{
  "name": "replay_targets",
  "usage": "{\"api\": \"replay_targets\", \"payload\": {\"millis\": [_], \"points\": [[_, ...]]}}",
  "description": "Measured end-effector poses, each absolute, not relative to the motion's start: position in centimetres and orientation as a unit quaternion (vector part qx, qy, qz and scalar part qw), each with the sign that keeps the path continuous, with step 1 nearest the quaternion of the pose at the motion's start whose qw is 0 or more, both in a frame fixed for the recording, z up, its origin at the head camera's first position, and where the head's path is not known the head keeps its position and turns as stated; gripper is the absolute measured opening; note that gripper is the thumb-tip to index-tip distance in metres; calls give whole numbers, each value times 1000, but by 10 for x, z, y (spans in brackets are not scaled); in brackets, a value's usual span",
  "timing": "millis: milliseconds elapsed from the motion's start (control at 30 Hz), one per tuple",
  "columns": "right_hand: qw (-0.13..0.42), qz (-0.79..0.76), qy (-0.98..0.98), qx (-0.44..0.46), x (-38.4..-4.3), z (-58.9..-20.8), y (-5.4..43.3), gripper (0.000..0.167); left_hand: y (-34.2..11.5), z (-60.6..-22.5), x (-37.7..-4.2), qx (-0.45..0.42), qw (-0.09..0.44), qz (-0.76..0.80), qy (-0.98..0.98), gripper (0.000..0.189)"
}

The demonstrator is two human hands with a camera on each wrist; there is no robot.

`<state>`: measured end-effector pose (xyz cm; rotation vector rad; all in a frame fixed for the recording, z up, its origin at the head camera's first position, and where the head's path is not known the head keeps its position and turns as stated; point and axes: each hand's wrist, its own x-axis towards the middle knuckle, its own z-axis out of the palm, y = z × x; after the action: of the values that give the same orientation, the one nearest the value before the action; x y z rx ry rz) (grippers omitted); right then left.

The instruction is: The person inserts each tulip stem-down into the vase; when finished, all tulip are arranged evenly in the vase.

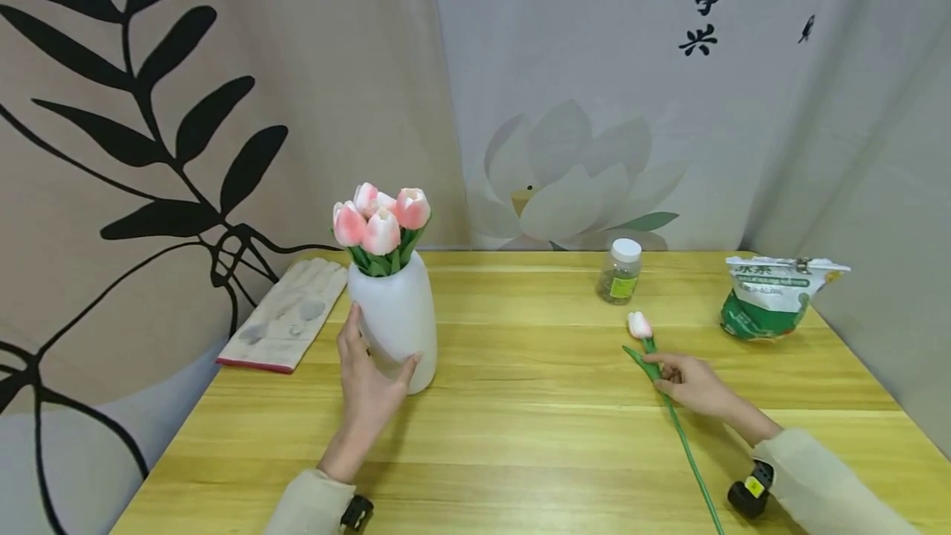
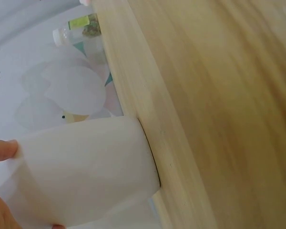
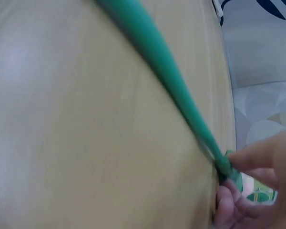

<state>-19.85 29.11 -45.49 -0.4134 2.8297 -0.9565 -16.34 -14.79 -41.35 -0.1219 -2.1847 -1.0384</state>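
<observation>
A white vase (image 1: 394, 324) stands upright at the left of the table, holding several pink and white tulips (image 1: 381, 229). My left hand (image 1: 369, 374) grips its near side, thumb on the right and fingers round the left. In the left wrist view the vase (image 2: 86, 167) has its base on the wood. At the right, my right hand (image 1: 691, 385) pinches a single tulip (image 1: 641, 325) by its green stem near the leaf. That long stem (image 3: 174, 86) runs toward me over the table in the right wrist view.
Behind the right hand stands a small clear jar (image 1: 619, 275) with a white lid. A green and white bag (image 1: 776, 300) sits at the far right. Left of the vase lies a folded cloth (image 1: 286, 316) with a red edge. Curtains hang behind the wooden table (image 1: 513, 436).
</observation>
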Motion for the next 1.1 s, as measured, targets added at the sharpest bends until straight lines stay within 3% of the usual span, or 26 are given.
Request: {"api": "replay_targets", "payload": {"millis": [267, 567, 867, 1100], "points": [[50, -359, 928, -91, -198, -456, 285, 39, -149, -412, -163, -48, 351, -405, -843, 106], [35, -436, 894, -101, -204, -450, 280, 42, -152, -412, -163, -49, 358, -401, -842, 106], [-61, -528, 833, -155, -225, -405, 249, 43, -152, -415, -165, -55, 366, -400, -839, 108], [-83, -581, 795, -155, -227, -366, 218, 46, -149, -416, -164, -63, 368, -399, -838, 108]]}}
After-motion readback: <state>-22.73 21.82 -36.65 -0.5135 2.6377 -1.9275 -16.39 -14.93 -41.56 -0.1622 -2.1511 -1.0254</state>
